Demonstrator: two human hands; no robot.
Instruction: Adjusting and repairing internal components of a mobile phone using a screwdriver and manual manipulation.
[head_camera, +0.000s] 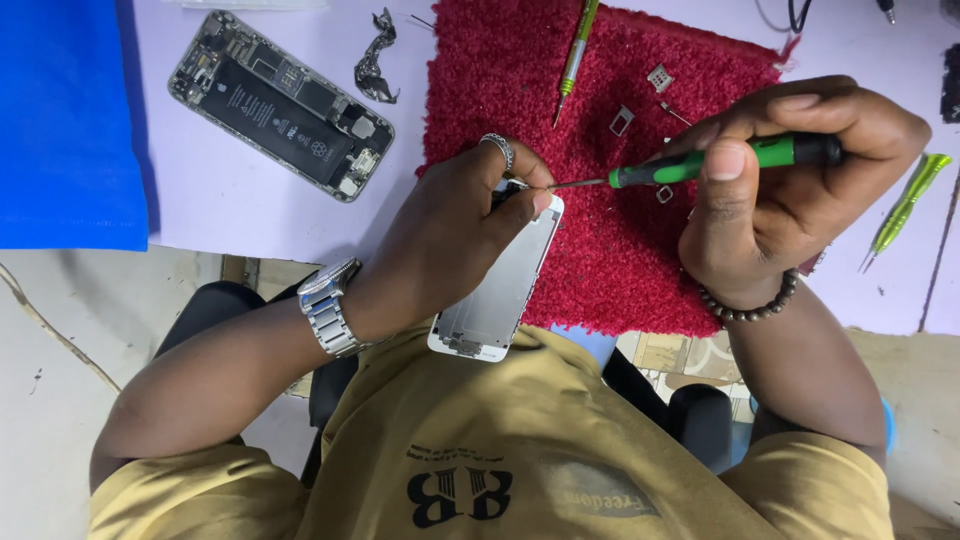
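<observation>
Nearest the camera, the left hand (455, 235), with a silver ring and a steel link watch at the wrist, is closed around the upper end of a white-framed phone screen panel with a bare metal back (497, 290). The panel lies tilted, its lower end over the table edge near the person's mustard shirt and its upper end on a shaggy red cloth mat (610, 250).

Just beyond, the right hand (790, 190), with a dark beaded bracelet at the wrist, is clamped on a green-handled screwdriver with a black cap (700, 162). The tool lies almost level, and its thin metal tip touches the top corner of the panel right at the left fingertips.

On the mat around the tool lie a few small grey metal parts (622, 120). A slim yellow-green screwdriver (575, 60) rests farther up on the mat.

To the right, on the pale lilac tabletop (230, 200), lies a pair of yellow-green tweezers (905, 205).

Farther left sits an opened phone body with its black battery and circuit boards showing (280, 105), well apart from the mat, with a crumpled dark strip (372, 60) just beside it. A blue sheet (65, 120) covers the far left.
</observation>
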